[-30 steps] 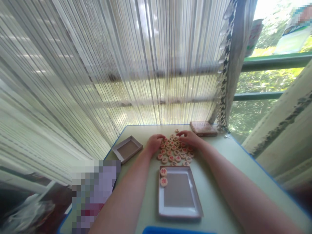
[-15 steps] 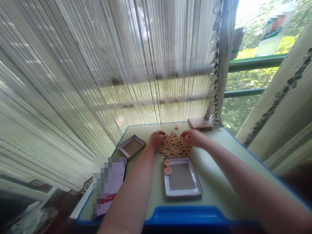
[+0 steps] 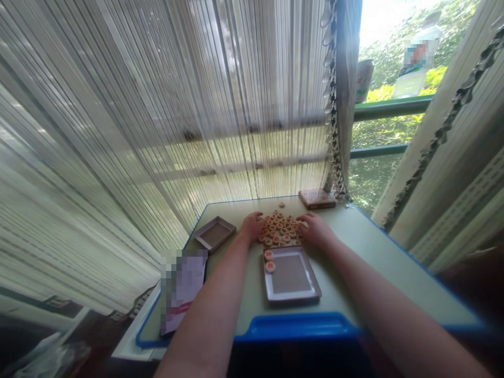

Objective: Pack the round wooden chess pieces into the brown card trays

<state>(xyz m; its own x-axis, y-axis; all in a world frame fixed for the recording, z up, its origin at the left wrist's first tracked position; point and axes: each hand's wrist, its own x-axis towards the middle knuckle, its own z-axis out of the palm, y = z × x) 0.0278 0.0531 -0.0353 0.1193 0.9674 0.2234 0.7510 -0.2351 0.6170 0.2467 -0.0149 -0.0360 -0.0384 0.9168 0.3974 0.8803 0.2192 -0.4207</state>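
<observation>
A heap of round wooden Chinese chess pieces [image 3: 279,229], with red and dark characters, lies between my hands on the table. My left hand [image 3: 252,227] curves along the heap's left side, its fingers apart and touching the outer pieces. At the right side, my right hand [image 3: 313,228] is cupped with fingers apart beside the pieces. Just below the heap is a shallow box tray [image 3: 291,274] with a grey bottom and white inner walls. Two red-lettered pieces, an upper one [image 3: 269,255] and a lower one [image 3: 270,267], sit in its top left corner.
A second shallow box part [image 3: 215,233] lies to the left, above a tablet-like screen [image 3: 185,294]. At the far edge are a flat brown box [image 3: 317,198] and a single stray piece [image 3: 282,205]. A blue moulded edge [image 3: 299,324] runs along the table's front; string curtains [image 3: 236,105] hang behind.
My right hand has come down along the heap's right side, and the pieces there sit closer in. My left hand stays at the left side. The view has shifted slightly.
</observation>
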